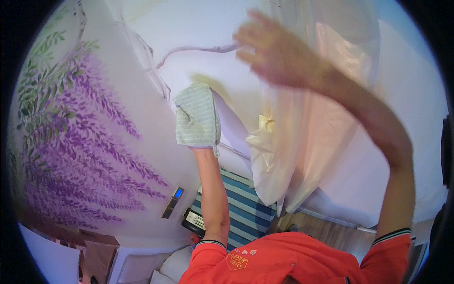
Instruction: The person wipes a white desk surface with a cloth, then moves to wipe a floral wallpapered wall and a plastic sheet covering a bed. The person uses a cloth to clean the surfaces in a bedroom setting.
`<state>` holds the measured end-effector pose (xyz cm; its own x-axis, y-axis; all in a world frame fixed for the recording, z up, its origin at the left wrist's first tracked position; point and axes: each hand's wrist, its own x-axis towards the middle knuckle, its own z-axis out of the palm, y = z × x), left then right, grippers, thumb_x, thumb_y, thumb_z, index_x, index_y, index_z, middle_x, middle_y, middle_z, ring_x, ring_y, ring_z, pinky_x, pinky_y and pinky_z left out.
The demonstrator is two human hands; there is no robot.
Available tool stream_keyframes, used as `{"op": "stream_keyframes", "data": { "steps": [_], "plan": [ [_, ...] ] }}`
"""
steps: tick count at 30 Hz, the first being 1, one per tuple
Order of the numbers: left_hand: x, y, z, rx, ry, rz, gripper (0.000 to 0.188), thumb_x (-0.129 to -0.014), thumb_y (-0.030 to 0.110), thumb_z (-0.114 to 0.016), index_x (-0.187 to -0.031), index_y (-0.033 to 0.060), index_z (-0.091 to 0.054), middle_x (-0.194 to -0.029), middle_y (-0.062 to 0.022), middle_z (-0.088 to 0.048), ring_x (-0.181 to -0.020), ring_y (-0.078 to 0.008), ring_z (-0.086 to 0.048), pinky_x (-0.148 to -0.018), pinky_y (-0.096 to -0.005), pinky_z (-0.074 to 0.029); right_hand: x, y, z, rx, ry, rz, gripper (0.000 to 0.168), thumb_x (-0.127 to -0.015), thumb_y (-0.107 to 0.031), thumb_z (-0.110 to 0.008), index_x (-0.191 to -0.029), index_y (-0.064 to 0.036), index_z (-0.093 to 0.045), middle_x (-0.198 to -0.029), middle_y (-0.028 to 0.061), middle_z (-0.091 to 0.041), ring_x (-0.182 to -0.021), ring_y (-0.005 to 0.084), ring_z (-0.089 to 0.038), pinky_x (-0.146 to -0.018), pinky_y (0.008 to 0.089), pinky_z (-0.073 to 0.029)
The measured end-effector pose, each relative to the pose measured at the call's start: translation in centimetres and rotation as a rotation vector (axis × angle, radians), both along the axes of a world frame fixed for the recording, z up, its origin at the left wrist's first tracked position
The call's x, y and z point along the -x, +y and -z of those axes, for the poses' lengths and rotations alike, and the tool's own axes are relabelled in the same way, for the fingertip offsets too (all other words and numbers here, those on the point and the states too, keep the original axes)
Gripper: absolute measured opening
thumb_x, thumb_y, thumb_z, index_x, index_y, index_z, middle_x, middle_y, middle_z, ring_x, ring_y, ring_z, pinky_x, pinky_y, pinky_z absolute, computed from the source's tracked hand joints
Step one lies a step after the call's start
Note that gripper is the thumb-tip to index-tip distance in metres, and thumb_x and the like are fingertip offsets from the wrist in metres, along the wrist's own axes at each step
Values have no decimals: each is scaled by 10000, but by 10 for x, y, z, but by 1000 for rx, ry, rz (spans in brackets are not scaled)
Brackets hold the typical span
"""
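A pale green striped cloth mitt (197,119) with a small hanging loop covers my left hand (195,117), which is raised against the painted wall (149,124). The mitt hides the fingers, so their pose cannot be told. My right hand (267,53) is bare and blurred, lifted at upper centre before the wall, with nothing visible in it. Under the right forearm hangs a sheer, pale curtain (301,142), with a knotted pale yellow cloth (266,149) beside it.
Purple hanging flowers and branches are painted on the wall. A switch panel (170,207) with a blue display is mounted low on it. Below are a telephone (194,220), a blue striped surface (244,206), pillows (170,266) at lower left and a wood-look floor (330,234).
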<state>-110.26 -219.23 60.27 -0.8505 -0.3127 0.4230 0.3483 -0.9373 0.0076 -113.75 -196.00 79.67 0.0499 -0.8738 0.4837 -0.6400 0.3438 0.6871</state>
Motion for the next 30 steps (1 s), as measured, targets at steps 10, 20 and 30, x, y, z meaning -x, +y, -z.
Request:
{"op": "stream_keyframes", "data": {
  "steps": [10,20,30],
  "plan": [
    [-88,13,71,325,-388,-198,663,-1026,553,-391,-1426,32,-473,-1379,-172,-555,-1225,-325,-563,-1059,-441,-475,-60,-37,249,625,-2113,-292,534,-989,-443,-592,-1391,-97,-538,-1413,107,-534,-1292,258,-506,-1078,420,-407],
    [-191,-3,160,130,-631,264,810,-984,684,-364,-1480,46,-426,-1428,-215,-519,-1211,-350,-597,-979,-473,-532,-98,-72,313,986,-2936,-280,462,-1058,-347,-489,-1384,-21,-510,-1353,107,-586,-1232,237,-567,-1053,386,-454],
    [-246,-203,125,1628,-1096,-837,875,-886,424,-727,-1562,70,-298,-1531,-276,-381,-1399,-420,-399,-1119,-527,-373,-83,-95,273,946,-3083,-555,514,-1082,-386,-379,-1433,-19,-466,-1415,152,-546,-1304,301,-529,-1104,470,-422]
  ]
}}
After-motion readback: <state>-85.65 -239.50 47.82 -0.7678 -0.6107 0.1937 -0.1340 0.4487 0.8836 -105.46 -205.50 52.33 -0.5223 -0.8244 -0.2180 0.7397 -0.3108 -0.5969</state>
